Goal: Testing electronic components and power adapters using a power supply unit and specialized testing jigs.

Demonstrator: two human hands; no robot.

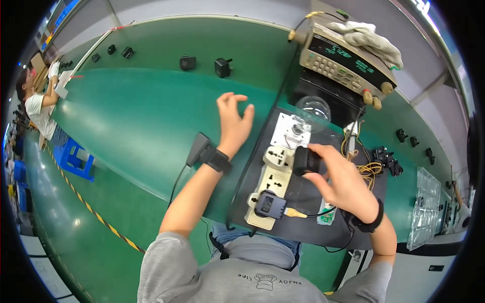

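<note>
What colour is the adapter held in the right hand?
Black; the adapter in the right hand shows best in the head view.

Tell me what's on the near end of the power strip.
A dark block with a small screen sits on the power strip, yellow plug beside it; the surface directly beneath is hidden.

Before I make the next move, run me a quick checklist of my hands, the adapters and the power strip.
1. Right hand gripping the black power adapter: ok.
2. Held adapter's prongs visible: not ok, none shows.
3. Left hand empty, above the green tabletop: ok.
4. Middle socket of the beige power strip uncovered: ok.
5. Dark plug-in adapter at the strip's near end fully seated: cannot tell.
6. Benchtop instrument display lit: ok.
</note>
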